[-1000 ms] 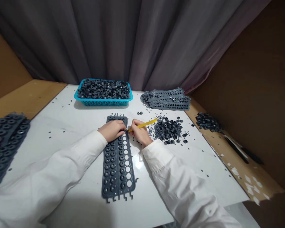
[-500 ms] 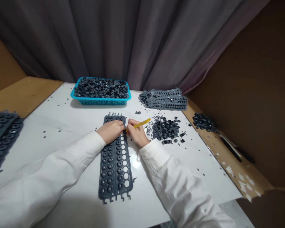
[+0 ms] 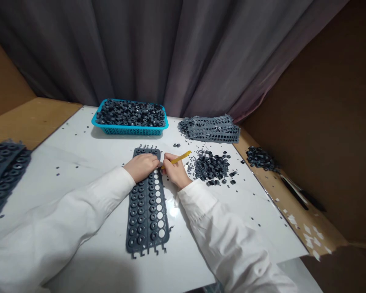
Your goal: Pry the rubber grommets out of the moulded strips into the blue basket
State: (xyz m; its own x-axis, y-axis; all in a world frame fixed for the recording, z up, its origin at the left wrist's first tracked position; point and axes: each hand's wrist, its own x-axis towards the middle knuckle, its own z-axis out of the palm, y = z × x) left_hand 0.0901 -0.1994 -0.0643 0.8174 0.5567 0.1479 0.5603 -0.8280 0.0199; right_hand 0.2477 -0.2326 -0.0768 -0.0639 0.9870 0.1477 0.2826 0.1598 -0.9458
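A dark grey moulded rubber sheet [image 3: 144, 211] lies lengthwise before me, bearing rows of ring-shaped parts; the rightmost row shows round white holes in its lower stretch. My left hand [image 3: 142, 167] rests across the sheet's upper part, fingers curled and pressed together near its right edge. Whatever those fingertips pinch is hidden. Just right of the sheet, my right hand [image 3: 175, 170] is closed around a slim yellow stick-like tool [image 3: 181, 156]. The tool's lower end points at the sheet's edge beside my left fingertips; its exact kind is unclear.
A blue basket [image 3: 129, 131] full of small dark parts stands at the back. Right of it lie stacked perforated sheets [image 3: 212, 128]. Loose dark pieces [image 3: 212, 166] are heaped right of my hand, another heap [image 3: 260, 158] farther right. More ringed sheets [image 3: 6, 175] lie far left.
The whole view has shifted slightly. Both hands stay at about the same place on the sheet, and the yellow tool is still in my right hand, barely moved.
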